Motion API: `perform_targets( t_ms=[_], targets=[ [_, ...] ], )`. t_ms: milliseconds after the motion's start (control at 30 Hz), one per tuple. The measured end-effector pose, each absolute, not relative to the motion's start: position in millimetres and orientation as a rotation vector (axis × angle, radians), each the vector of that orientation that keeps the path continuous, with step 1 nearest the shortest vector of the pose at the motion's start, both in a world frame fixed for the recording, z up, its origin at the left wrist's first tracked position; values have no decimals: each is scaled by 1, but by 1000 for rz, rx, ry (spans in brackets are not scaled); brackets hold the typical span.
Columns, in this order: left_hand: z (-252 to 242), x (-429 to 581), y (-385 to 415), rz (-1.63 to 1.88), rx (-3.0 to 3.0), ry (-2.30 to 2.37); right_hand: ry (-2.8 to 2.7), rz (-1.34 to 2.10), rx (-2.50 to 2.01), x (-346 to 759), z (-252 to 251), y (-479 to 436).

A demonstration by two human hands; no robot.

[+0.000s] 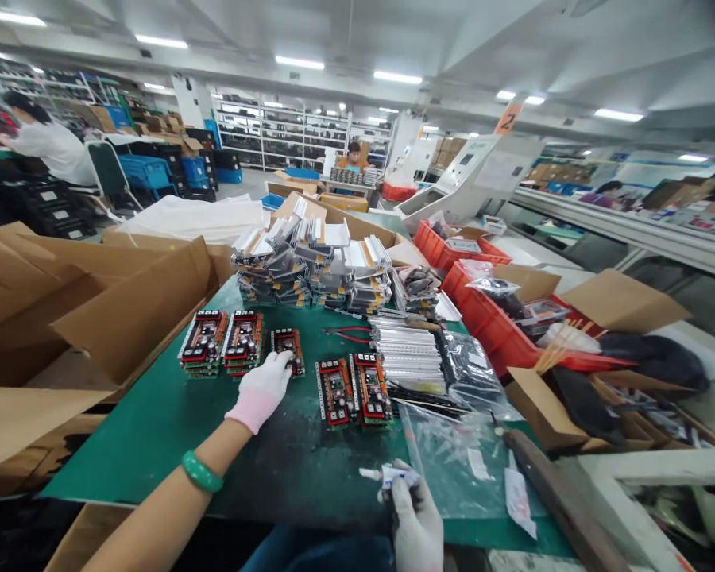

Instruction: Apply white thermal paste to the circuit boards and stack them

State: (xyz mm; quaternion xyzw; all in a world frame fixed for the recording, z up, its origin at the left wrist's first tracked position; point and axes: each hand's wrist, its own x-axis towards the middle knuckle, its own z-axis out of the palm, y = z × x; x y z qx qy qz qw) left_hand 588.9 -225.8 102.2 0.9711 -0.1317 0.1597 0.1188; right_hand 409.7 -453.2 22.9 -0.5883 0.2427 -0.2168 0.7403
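Note:
My left hand, in a white glove with a pink cuff, has its fingers closed on the near-left part of a circuit board. Two stacks of similar boards, a left stack and a second stack, stand left of it. Closer to me and to the right lie a single-looking board and a stack of boards, side by side. Low over the table's near edge, my gloved right hand grips a small white tube, its nozzle pointing left.
Piled metal heat sinks cover the back of the green table. Red-handled pliers, metal bars and plastic bags lie right of the boards. Another tube rests at the right edge. Cardboard boxes flank the left; red crates, the right.

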Motion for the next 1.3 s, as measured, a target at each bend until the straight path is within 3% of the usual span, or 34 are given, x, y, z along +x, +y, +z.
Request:
perform_targets(
  t_ms=[367, 667, 1033, 1300],
  targets=[
    [88, 615, -302, 440, 2682, -701, 527, -375, -1247, 409, 0, -465],
    [94, 541, -269, 283, 2633, -898, 549, -415, -1227, 408, 23, -452],
    [64, 506, -246, 319, 2435, -795, 493, -439, -1219, 408, 44, -443],
    [90, 474, -243, 415, 2072, -1188, 379, -586, -1401, 399, 61, -435]
  ],
)
